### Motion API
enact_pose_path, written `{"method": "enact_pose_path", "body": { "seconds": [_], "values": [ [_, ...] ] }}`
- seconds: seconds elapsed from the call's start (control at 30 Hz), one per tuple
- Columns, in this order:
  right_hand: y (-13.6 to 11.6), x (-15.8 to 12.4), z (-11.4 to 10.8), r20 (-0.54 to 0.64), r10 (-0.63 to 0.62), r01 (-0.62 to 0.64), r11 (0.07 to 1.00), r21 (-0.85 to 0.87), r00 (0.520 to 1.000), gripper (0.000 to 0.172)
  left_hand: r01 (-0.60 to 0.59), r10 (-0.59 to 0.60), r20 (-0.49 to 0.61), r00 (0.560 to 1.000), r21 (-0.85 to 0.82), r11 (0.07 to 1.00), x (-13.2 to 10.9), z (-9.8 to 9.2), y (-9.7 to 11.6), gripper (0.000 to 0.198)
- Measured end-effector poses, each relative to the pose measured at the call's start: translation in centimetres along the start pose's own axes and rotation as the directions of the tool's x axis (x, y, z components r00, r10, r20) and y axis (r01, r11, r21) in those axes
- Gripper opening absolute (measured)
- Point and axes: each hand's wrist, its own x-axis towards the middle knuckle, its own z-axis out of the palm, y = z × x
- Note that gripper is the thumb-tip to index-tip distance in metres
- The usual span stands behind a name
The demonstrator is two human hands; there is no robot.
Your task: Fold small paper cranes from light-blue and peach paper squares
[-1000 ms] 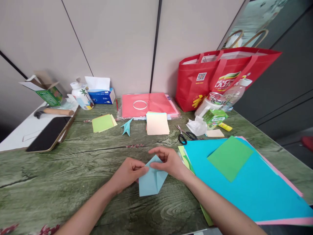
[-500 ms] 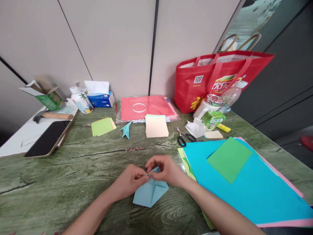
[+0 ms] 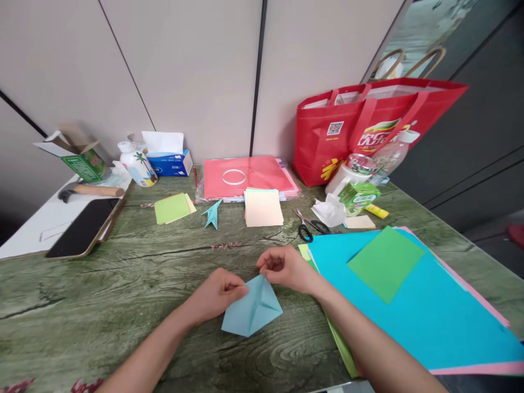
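Note:
A light blue sheet of origami paper (image 3: 250, 314), creased and partly folded, is held just above the wooden-patterned table in front of me. My left hand (image 3: 223, 295) pinches its upper left edge between thumb and fingers. At the top corner, my right hand (image 3: 286, 268) grips the paper with thumb and forefinger, the other fingers curled. Beyond the hands lies a small folded blue paper figure (image 3: 212, 214). To its right sits a stack of pale square papers (image 3: 263, 208).
Scissors (image 3: 306, 226) lie beyond my right hand. Large blue paper (image 3: 393, 322) with a green square (image 3: 387, 264) covers the right side. A red bag (image 3: 327, 142) stands at the back. At left are a phone (image 3: 84, 226), a hammer (image 3: 94, 190) and green squares (image 3: 172, 208).
My right hand has moved up and right, away from my left hand, to the paper's top corner. More of the paper's upper part now shows between the hands.

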Motion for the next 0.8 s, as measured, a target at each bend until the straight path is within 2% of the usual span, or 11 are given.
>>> {"method": "enact_pose_path", "body": {
  "seconds": [0.07, 0.2, 0.27, 0.4, 0.57, 0.67, 0.8],
  "values": [
    [0.0, 0.0, -0.4, 0.03, -0.01, 0.009, 1.0, 0.017, 1.0, 0.008, 0.027, -0.027, -0.014, 1.0, -0.011, 1.0, 0.0, 0.0, -0.1, 0.045],
    [0.0, 0.0, -0.7, 0.128, -0.04, 0.031, 0.997, 0.066, 0.991, 0.026, 0.061, -0.061, -0.037, 0.997, -0.013, 0.998, 0.1, -0.1, -0.3, 0.041],
    [0.1, 0.0, -0.6, 0.139, -0.015, 0.004, 0.997, 0.08, 0.99, 0.028, 0.054, -0.055, -0.04, 0.998, -0.032, 0.998, 0.2, -0.1, -0.4, 0.039],
    [0.3, 0.3, -0.2, 0.081, 0.022, -0.032, 0.991, 0.126, 0.996, 0.026, 0.034, -0.036, -0.055, 0.998, -0.044, 0.998, 0.2, 0.0, -0.3, 0.038],
    [0.4, 0.3, 0.6, 0.024, -0.029, 0.027, 0.997, 0.077, 0.999, 0.024, 0.027, -0.029, -0.073, 0.997, -0.029, 0.999, 0.2, 0.3, 0.0, 0.037],
    [0.4, 0.3, 0.8, 0.001, -0.03, 0.03, 0.997, 0.07, 1.0, 0.025, 0.032, -0.033, -0.13, 0.991, -0.013, 0.999, 0.3, 0.5, 0.1, 0.035],
    [0.7, 0.5, 0.4, -0.047, -0.043, 0.045, 0.998, 0.051, 0.998, 0.024, 0.089, -0.103, -0.149, 0.984, -0.097, 0.991, 0.4, 0.6, -0.1, 0.03]
  ]
}}
